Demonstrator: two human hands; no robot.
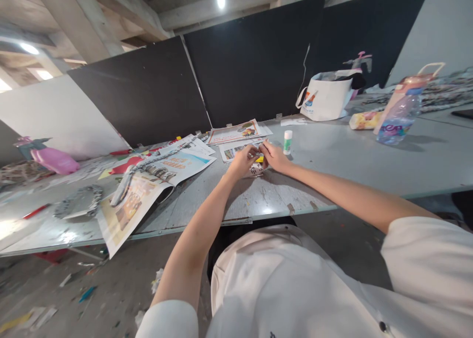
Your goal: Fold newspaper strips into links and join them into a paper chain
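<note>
My left hand [244, 161] and my right hand [274, 156] meet over the near middle of the table, fingers bent and pinched together. Between them is a small piece of printed paper [255, 169], white with dark marks and a bit of yellow; my fingers cover much of it, so its full shape is hidden. A white and green glue stick [287, 143] stands upright just beyond my right hand. Printed sheets [232, 152] lie flat behind my left hand, with a stack of papers [236, 133] farther back.
To the left, a spread magazine [181, 166] hangs over the table's front edge, with a grey braided strip [130, 180] on it. Beyond are a coiled ring [82, 201] and a pink spray bottle [55, 159]. On the right stand a white bag [325, 99] and a plastic bottle [401, 118].
</note>
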